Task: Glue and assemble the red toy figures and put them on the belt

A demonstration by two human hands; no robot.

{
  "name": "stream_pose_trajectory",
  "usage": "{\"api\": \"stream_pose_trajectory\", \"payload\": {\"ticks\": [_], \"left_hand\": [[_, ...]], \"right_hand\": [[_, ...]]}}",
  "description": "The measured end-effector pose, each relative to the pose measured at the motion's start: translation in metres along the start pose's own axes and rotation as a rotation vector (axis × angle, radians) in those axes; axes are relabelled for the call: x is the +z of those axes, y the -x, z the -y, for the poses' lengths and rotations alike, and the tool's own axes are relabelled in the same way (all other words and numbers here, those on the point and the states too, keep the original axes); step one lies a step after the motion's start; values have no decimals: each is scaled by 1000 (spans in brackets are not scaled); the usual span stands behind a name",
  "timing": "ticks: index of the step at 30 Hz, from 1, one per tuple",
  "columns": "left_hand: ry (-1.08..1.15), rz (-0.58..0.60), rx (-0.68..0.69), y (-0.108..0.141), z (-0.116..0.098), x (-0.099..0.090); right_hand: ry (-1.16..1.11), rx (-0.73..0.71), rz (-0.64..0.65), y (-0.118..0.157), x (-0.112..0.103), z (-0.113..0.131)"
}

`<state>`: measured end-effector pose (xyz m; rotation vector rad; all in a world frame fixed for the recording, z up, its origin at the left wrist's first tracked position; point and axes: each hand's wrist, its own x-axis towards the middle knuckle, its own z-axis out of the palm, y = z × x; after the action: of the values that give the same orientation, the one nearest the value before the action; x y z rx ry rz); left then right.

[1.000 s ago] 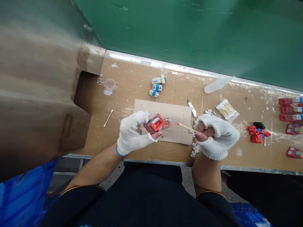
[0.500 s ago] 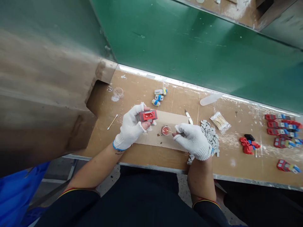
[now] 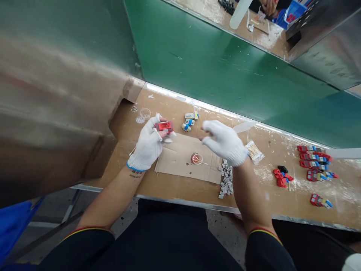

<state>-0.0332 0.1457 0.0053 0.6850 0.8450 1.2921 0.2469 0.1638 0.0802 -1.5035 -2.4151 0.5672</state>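
My left hand (image 3: 147, 142), in a white fingertip-less glove, grips a red and grey toy vehicle part (image 3: 164, 127) with its hollow side facing up. Gloved alike, my right hand (image 3: 224, 141) hovers over the far right part of a cardboard sheet (image 3: 176, 162). Its thumb and fingers are apart and slightly blurred, with nothing visible between them. On the sheet stands a small clear cup (image 3: 196, 159) of reddish stuff, a cotton swab (image 3: 203, 163) resting in it. Small white, blue and yellow toy parts (image 3: 190, 122) sit beyond the sheet.
Many small grey pieces (image 3: 225, 180) lie right of the cardboard. Further right are a bag of cotton swabs (image 3: 254, 152), loose red parts (image 3: 281, 177) and several red-and-blue toys (image 3: 314, 156). A green panel (image 3: 214, 64) rises behind; a metal wall (image 3: 62, 98) stands left. Another person's hands (image 3: 270, 6) show beyond.
My right hand has let go of the cotton swab, now left in the cup, and moved up and away. My left hand with the red part has shifted left. The camera view has turned.
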Motion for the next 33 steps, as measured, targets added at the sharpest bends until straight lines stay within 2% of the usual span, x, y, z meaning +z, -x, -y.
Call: {"api": "stream_pose_trajectory", "payload": {"ticks": [3,5,7,10,12,14,16,19,21,24,28,33], "left_hand": [[26,13,-32,-1,1,2],[40,34,-68,-2,2,4],[52,56,-92,-2,4,4],[69,70,-80,-3,5,4],[69,67,-60,-2,3,4],[57,59,-44,0,-1,5],[41,62,-38,4,-6,8],[27,118,-44,16,-10,17],[15,187,-69,30,-8,26],[13,283,-165,58,0,39],[91,323,-269,97,9,50],[50,252,-233,128,17,59]], "right_hand": [[322,-53,318,-57,10,18],[460,-98,460,-83,18,28],[533,-139,530,-96,23,36],[552,-158,543,-96,18,36],[466,-160,450,-83,7,31],[278,-175,249,-57,-8,27],[35,-202,-2,-18,-23,27],[-182,-268,-251,51,-31,41],[-248,-251,-385,92,-24,54],[-335,-103,-552,133,2,70],[-422,67,-623,159,40,82],[-502,95,-672,174,69,90]]}}
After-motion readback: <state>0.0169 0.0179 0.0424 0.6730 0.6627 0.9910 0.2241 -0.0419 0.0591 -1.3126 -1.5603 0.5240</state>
